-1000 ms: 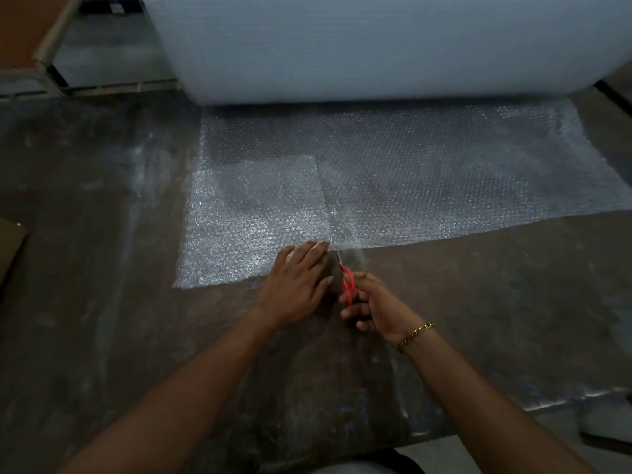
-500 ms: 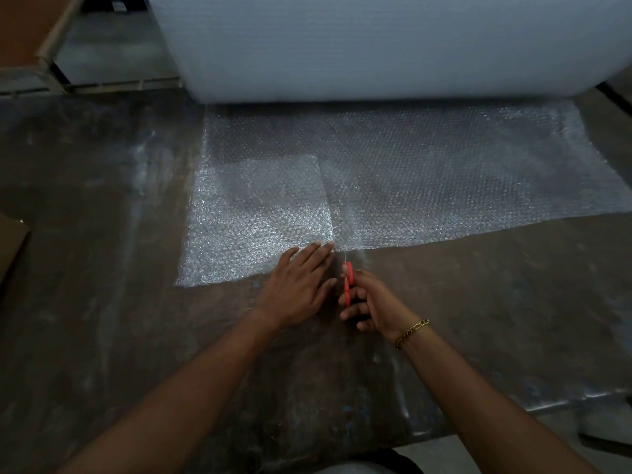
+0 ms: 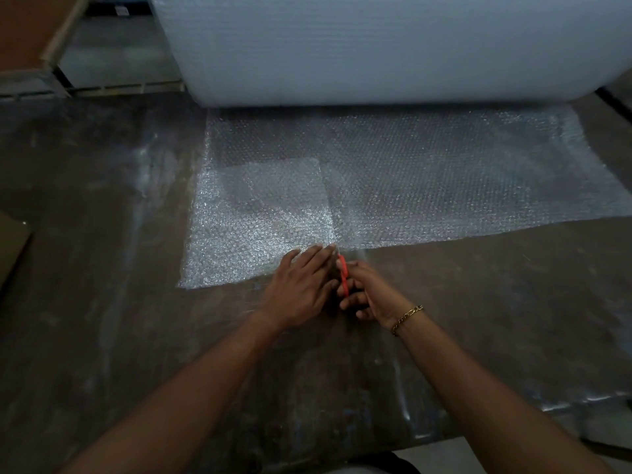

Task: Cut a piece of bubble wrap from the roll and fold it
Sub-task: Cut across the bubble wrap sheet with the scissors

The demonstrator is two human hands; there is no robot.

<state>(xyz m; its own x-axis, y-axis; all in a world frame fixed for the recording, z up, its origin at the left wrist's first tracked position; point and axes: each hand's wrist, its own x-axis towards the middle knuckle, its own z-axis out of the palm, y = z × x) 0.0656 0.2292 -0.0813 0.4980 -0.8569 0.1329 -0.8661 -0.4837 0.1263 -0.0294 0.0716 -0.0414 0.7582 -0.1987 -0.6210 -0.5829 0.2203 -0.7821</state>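
Note:
A huge white bubble wrap roll (image 3: pixel 376 46) lies across the far side. Its loose sheet (image 3: pixel 427 186) spreads toward me over the dark floor. A brighter, doubled rectangle of wrap (image 3: pixel 260 220) lies on the sheet's left part. My left hand (image 3: pixel 301 285) presses flat, fingers apart, on the near edge of that rectangle. My right hand (image 3: pixel 369 295), with a gold bracelet, grips red-handled scissors (image 3: pixel 343 273) right beside the left fingertips. The blades point away from me at the sheet's near edge and are mostly hidden.
The worn dark floor (image 3: pixel 102 302) surrounds the sheet. A cardboard piece (image 3: pixel 10 244) juts in at the left edge. A brown board and a metal frame (image 3: pixel 102 87) stand at the far left behind the roll. A clear plastic film (image 3: pixel 513 388) lies at the near right.
Both hands have edged slightly forward toward the sheet, and the scissors have advanced to its near edge. The roll and sheet have not shifted.

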